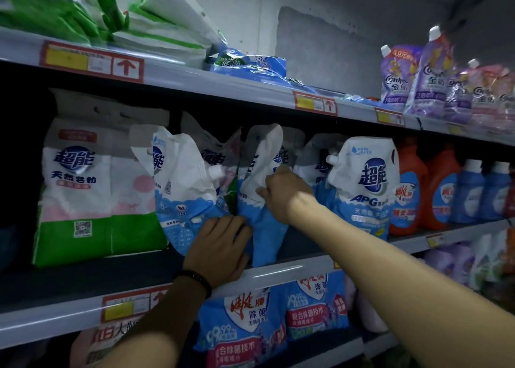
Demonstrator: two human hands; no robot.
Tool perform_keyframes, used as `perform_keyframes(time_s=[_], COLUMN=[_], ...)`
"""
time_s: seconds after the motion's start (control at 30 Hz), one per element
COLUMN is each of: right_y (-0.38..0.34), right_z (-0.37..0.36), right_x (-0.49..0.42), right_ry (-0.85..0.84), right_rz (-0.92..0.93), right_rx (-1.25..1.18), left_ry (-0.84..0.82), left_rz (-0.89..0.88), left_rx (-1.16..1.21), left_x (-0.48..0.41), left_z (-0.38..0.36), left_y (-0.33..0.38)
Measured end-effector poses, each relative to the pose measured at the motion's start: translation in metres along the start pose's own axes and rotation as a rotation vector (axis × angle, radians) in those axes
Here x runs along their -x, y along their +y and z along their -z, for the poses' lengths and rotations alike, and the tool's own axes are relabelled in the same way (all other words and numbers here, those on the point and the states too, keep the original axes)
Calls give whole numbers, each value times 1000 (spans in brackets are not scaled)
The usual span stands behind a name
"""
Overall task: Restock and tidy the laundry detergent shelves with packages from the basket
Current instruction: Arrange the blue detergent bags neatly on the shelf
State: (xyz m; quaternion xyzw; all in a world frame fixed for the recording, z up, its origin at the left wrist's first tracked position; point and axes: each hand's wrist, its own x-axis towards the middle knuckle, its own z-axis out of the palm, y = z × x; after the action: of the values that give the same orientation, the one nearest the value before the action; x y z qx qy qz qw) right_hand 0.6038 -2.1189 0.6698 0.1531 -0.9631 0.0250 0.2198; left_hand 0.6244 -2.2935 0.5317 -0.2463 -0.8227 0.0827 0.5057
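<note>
Detergent pouches crowded the middle shelf (292, 271) as a worker, seen only by two bare forearms, straightened the row. The right hand (284, 193) had its fingers curled and pinched on the crumpled white top of one blue-and-white spouted pouch (260, 220), which stood folded and leaning near the shelf's front edge. The left hand (220, 245), with a dark bracelet (195, 279) at the wrist, lay flat with fingers together, pressed against the lower part of the neighbouring pouch (184, 200), which also slumped to one side.

Much of the shelf already looked stocked. Two large green-and-white powder bags (78, 189) stood upright at the left, another spouted pouch (367, 183) faced forward at the right, and orange bottles (434, 189) and blue bottles (473, 192) lined up beyond it. More pouches sat behind the two being handled, though in the dim light their number could not be made out.

Work appeared to remain. The two front pouches were neither upright nor facing out, so the tidying of this section seemed unfinished. On the top shelf (223, 81), a blue packet (248, 63) lay flat beside a loose heap of green-and-white bags (156, 30), with an empty stretch before the purple softener pouches (418, 80). The basket was out of view, so how many packages were left to shelve could not be judged.
</note>
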Motion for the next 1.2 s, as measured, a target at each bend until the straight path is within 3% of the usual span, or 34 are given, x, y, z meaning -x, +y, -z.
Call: perform_keyframes(time_s=[0.07, 0.13, 0.3, 0.43, 0.5, 0.57, 0.8, 0.97, 1.07, 1.13, 1.2], right_y=[9, 31, 82, 72, 56, 44, 46, 90, 120, 129, 131], right_z=[8, 8, -11, -33, -52, -73, -99, -91, -81, -82, -90], right_x=[9, 19, 22, 29, 33, 34, 29, 30, 25, 16, 7], right_ry=[-7, 80, 204, 357, 338, 258, 319, 26, -198, -244, -169], right_rz=[-4, -46, -416, -646, -702, -727, -600, -206, -78, -85, -192], right_rx=[2, -155, -623, -930, -1137, -1182, -1076, -1090, -1178, -1196, -1220], left_ry=[-19, -47, -87, -76, -72, -72, -53, -6, -15, -6, 12], left_rz=[5, 7, 10, 3, 4, 7, 9, 3, 8, 9, 3], left_rx=[0, -1, -15, -31, -31, -35, -26, -17, -13, -14, -17], left_x=[1, 2, 1, 1, 1, 1, 3, 3, 4, 4, 3], left_z=[1, 1, 0, 0, 0, -1, -4, -4, -7, -8, -9], left_y=[0, 1, 0, 1, 1, 2, 1, 1, 1, 1, 1])
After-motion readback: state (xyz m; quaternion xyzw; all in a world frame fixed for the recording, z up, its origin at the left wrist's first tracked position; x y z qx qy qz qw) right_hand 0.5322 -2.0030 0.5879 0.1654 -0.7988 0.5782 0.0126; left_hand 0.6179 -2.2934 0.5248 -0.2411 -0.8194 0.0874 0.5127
